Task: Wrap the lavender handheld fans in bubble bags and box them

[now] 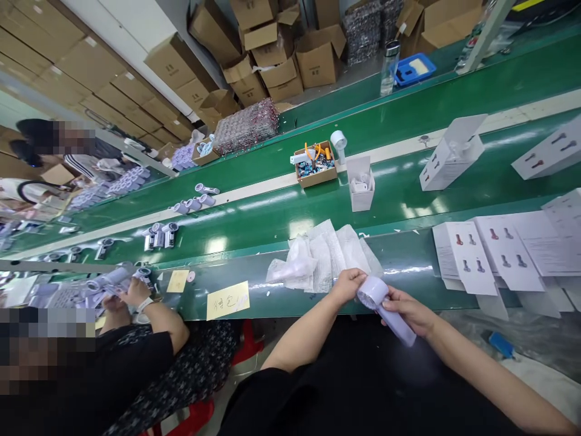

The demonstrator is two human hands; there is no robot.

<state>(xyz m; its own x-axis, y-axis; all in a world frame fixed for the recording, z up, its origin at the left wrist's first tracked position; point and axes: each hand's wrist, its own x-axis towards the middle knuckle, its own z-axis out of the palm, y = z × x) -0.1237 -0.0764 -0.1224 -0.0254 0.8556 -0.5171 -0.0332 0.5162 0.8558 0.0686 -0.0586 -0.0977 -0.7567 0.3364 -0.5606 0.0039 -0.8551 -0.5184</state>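
Both forearms reach out from the bottom edge, and between them a pale lilac handheld fan is held just over the near rim of the green conveyor belt. Its round head sits in the left hand, fingers curled around it, while the right hand wraps closed about the slim handle, which slants down toward the body.

Across the belt, stacked brown cartons stand open, their contents not visible. Nearer, an open white box holds something pale that is hard to make out, and a small brown cardboard tray carries a jumble of small parts with orange-handled pliers. Crumpled clear plastic bags lie just beyond the hands. Flat printed box blanks to the right run off the frame edge. A co-worker's hands at left hold similar fans.
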